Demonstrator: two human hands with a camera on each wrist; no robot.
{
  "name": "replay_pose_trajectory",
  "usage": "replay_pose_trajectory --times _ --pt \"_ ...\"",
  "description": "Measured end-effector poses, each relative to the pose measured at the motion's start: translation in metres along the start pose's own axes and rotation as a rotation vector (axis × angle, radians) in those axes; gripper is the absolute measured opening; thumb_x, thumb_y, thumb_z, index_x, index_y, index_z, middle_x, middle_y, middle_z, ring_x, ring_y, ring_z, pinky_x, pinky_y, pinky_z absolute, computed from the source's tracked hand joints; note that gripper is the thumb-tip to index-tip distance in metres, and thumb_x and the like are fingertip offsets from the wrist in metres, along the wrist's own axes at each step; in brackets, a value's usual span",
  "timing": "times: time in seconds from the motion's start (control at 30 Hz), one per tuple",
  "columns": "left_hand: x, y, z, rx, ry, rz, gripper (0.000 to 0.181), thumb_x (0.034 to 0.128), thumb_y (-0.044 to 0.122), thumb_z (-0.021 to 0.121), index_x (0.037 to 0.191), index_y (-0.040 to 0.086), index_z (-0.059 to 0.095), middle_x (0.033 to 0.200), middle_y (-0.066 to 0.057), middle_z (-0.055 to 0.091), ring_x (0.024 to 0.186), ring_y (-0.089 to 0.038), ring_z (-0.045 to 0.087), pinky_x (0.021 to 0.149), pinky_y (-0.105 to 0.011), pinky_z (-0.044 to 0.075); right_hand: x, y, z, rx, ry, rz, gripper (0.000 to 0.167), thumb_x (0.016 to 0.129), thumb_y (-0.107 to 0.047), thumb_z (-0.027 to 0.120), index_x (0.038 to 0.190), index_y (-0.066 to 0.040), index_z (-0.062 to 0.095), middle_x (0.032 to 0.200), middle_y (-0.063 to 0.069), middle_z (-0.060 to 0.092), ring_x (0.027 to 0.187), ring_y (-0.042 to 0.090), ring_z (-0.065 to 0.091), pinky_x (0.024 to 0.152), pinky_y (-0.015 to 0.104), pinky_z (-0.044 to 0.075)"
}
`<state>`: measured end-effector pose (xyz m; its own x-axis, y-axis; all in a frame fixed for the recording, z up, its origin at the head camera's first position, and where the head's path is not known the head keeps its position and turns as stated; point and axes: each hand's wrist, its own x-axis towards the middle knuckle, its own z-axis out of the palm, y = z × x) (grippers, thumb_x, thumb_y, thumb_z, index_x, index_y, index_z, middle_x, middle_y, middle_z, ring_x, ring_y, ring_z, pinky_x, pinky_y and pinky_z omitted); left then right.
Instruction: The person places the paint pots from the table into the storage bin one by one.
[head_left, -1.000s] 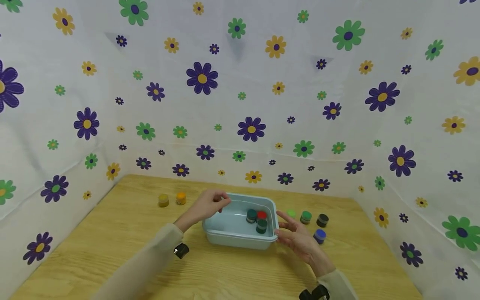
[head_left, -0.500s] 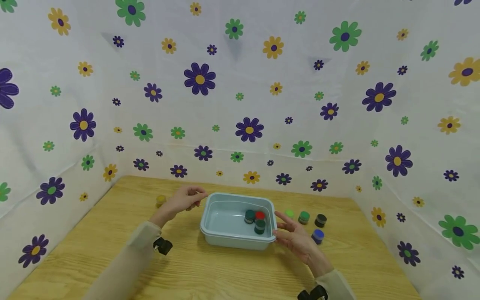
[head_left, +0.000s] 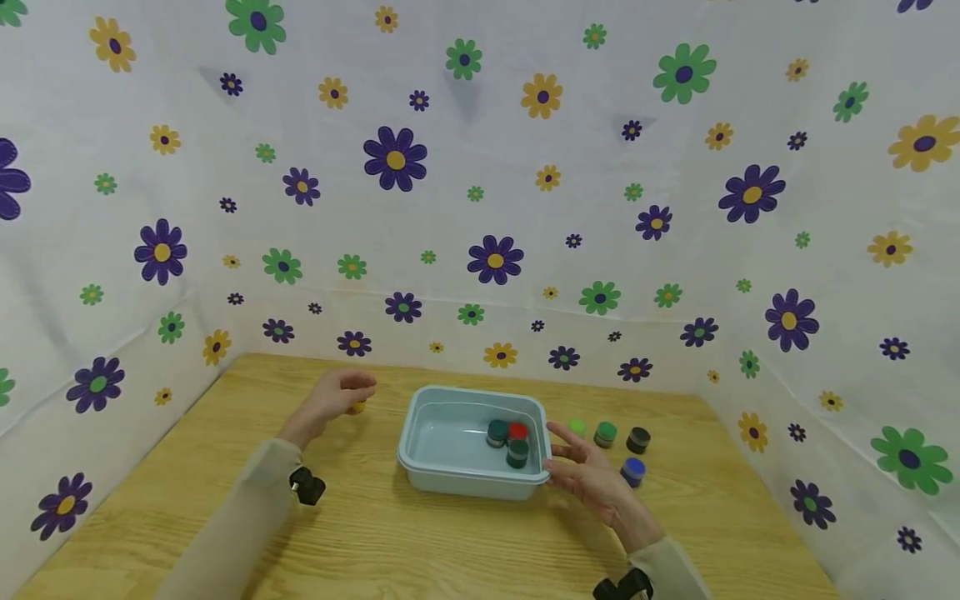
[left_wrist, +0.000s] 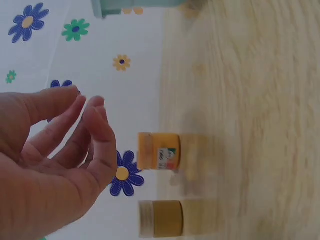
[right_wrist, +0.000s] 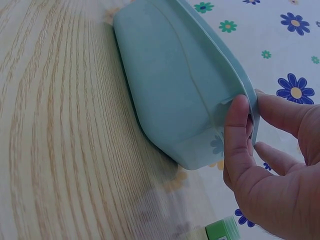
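My left hand (head_left: 327, 402) hovers over the left of the table with loosely bent fingers, holding nothing. Close by stands an orange paint jar (left_wrist: 159, 151), apart from the fingers in the left wrist view; the hand partly covers it in the head view. An ochre paint jar (left_wrist: 167, 218) stands beside it, hidden in the head view. At the middle sits a pale blue plastic tub (head_left: 472, 478), and my right hand (head_left: 600, 487) pinches its right rim between thumb and fingers. Inside are a teal jar (head_left: 497, 432), a red jar (head_left: 517, 431) and a dark green jar (head_left: 517, 454).
Right of the tub stand a light green jar (head_left: 576, 427), a green jar (head_left: 605, 434), a black jar (head_left: 638, 440) and a blue jar (head_left: 633, 472). The wooden table (head_left: 450, 550) is walled by flowered white cloth (head_left: 450, 225).
My left hand has swung from above the tub's left side leftward to the orange jar, covering the ochre jar from the head camera. My right hand stays at the tub's rim.
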<state>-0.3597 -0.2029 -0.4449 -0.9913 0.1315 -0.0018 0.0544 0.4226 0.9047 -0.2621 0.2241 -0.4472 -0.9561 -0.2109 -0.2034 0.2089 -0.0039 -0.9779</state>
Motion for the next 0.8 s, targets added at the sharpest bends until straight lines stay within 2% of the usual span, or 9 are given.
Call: replay_pose_trajectory --times 0.1,0.2,0.33,0.47,0.6,0.8 --pt "0.001 -0.007 -0.003 -0.017 0.044 -0.019 0.038 0.1007 0.014 0.054 0.134 -0.003 0.053 0.132 -0.023 0.057 0.115 -0.037 0.057 0.095 -0.046 0.054 0.001 0.000 0.000 -0.004 -0.005 -0.004 0.072 0.091 -0.008 0.069 0.153 -0.018 0.034 0.140 0.026 0.038 0.096 0.017 0.062 0.083 0.025 0.058" --pt "0.002 -0.011 -0.004 -0.004 0.079 -0.019 0.039 0.1013 0.012 0.052 0.136 -0.004 0.051 0.134 -0.025 0.054 0.117 -0.037 0.056 0.096 -0.046 0.053 0.001 0.000 0.000 -0.003 -0.008 -0.005 0.072 0.091 -0.007 0.068 0.153 -0.017 0.034 0.140 0.026 0.038 0.096 0.017 0.063 0.083 0.025 0.058" --pt "0.005 -0.014 -0.005 0.022 0.094 -0.017 0.040 0.1019 0.011 0.049 0.139 -0.005 0.048 0.140 -0.027 0.050 0.120 -0.037 0.055 0.099 -0.046 0.051 0.002 0.000 0.000 0.000 -0.005 -0.006 0.072 0.091 -0.007 0.069 0.153 -0.017 0.034 0.140 0.026 0.038 0.096 0.017 0.063 0.082 0.025 0.058" --pt "0.006 -0.015 -0.007 0.048 0.079 -0.017 0.042 0.1013 0.009 0.049 0.140 -0.005 0.046 0.144 -0.029 0.045 0.125 -0.039 0.050 0.105 -0.052 0.045 0.002 0.001 0.000 -0.003 -0.009 -0.008 0.072 0.091 -0.007 0.068 0.153 -0.017 0.034 0.139 0.025 0.039 0.097 0.017 0.062 0.083 0.025 0.058" --pt "0.006 -0.018 -0.008 0.076 0.034 -0.012 0.044 0.0987 0.004 0.050 0.142 -0.005 0.045 0.145 -0.029 0.043 0.131 -0.044 0.043 0.111 -0.057 0.038 0.002 0.001 0.000 0.003 -0.012 -0.005 0.072 0.091 -0.007 0.068 0.153 -0.017 0.034 0.139 0.024 0.039 0.098 0.017 0.062 0.084 0.026 0.058" --pt "0.008 -0.023 -0.005 0.148 -0.029 0.034 0.048 0.0946 -0.002 0.050 0.142 -0.011 0.041 0.145 -0.032 0.041 0.130 -0.046 0.044 0.109 -0.055 0.041 0.001 0.000 0.000 0.011 -0.012 -0.004 0.072 0.091 -0.007 0.068 0.153 -0.017 0.034 0.139 0.025 0.038 0.098 0.017 0.062 0.085 0.026 0.058"
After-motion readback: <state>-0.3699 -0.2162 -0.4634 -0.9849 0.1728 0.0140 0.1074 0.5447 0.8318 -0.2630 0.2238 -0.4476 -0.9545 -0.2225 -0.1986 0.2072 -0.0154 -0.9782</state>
